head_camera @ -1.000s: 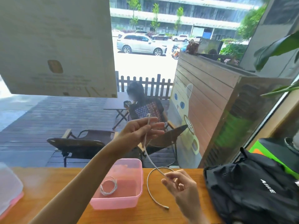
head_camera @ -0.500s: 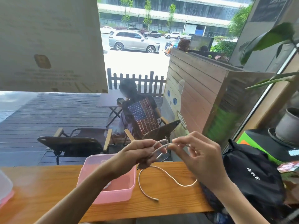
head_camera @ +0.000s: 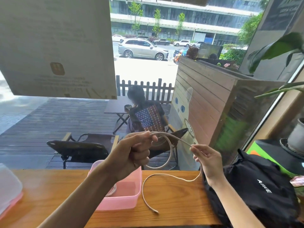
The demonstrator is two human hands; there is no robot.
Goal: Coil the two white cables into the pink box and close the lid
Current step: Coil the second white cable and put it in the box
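Observation:
My left hand point(head_camera: 134, 155) is raised above the pink box point(head_camera: 125, 200) and grips a loop of a white cable point(head_camera: 170, 150). My right hand point(head_camera: 208, 160) pinches the same cable a little further along, to the right of the loop. The cable's free end trails down and curves across the wooden table to a tip point(head_camera: 155, 211) just right of the box. A second white cable point(head_camera: 112, 190), coiled, lies inside the box and is partly hidden by my left forearm. The box stands open.
The wooden table point(head_camera: 49, 191) runs along a window. A translucent lid with a pink rim point(head_camera: 9, 191) sits at the table's left edge. A black bag point(head_camera: 256, 191) lies at the right, close to my right forearm. Potted plants stand behind the bag.
The loop in my left hand has grown wider and rounder. My right hand has moved right and down, sliding away from my left hand along the cable. The trailing end has stayed on the table.

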